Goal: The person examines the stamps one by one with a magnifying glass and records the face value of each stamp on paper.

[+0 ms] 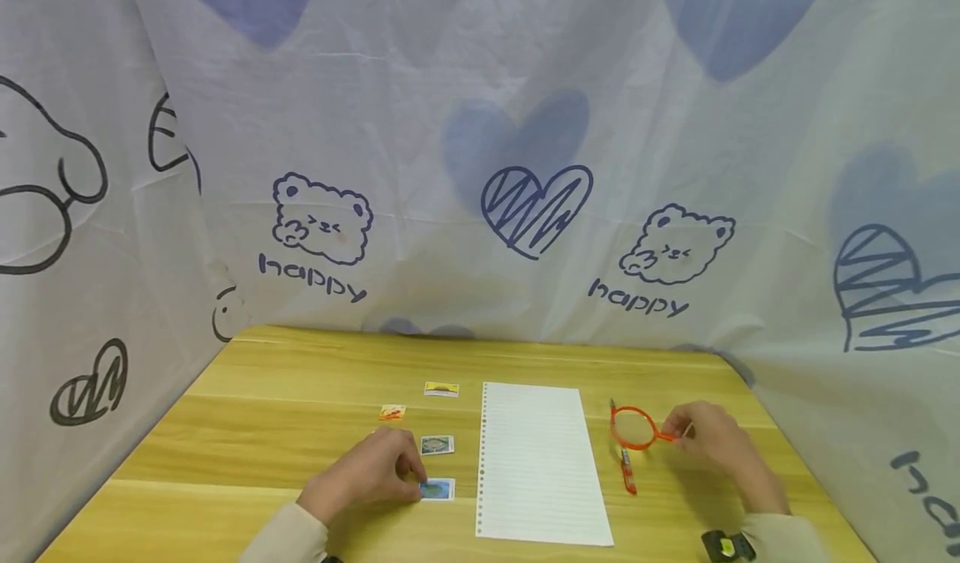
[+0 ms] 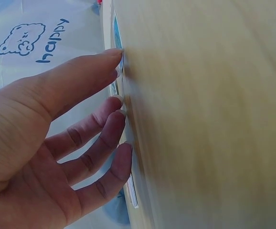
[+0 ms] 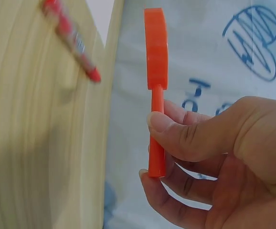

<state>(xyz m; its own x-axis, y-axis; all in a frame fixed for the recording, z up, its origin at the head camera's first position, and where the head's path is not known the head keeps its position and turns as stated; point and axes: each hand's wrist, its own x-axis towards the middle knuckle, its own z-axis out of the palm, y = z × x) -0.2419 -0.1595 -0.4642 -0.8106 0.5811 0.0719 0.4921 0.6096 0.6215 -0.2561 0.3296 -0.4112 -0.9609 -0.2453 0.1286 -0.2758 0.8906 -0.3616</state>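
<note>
My right hand (image 1: 705, 431) holds a red magnifying glass (image 3: 157, 47) by its handle, thumb on one side and fingers on the other. Its round lens is raised over the table and overlaps a red pen (image 1: 627, 471) in the head view. At the left, the thumb and index fingertip of my left hand (image 1: 375, 467) pinch the left edge of a blue postage stamp (image 1: 438, 489), which lies low over the wood. The other left fingers curve loosely near the tabletop. Just beyond is a green stamp (image 1: 437, 444).
A lined sheet of loose-leaf paper (image 1: 540, 463) with punched holes lies mid-table. Farther back are a yellow-and-red stamp (image 1: 392, 413) and a yellow stamp (image 1: 442, 389). A printed cloth (image 1: 420, 129) hangs behind and along both sides of the wooden table (image 1: 225, 429).
</note>
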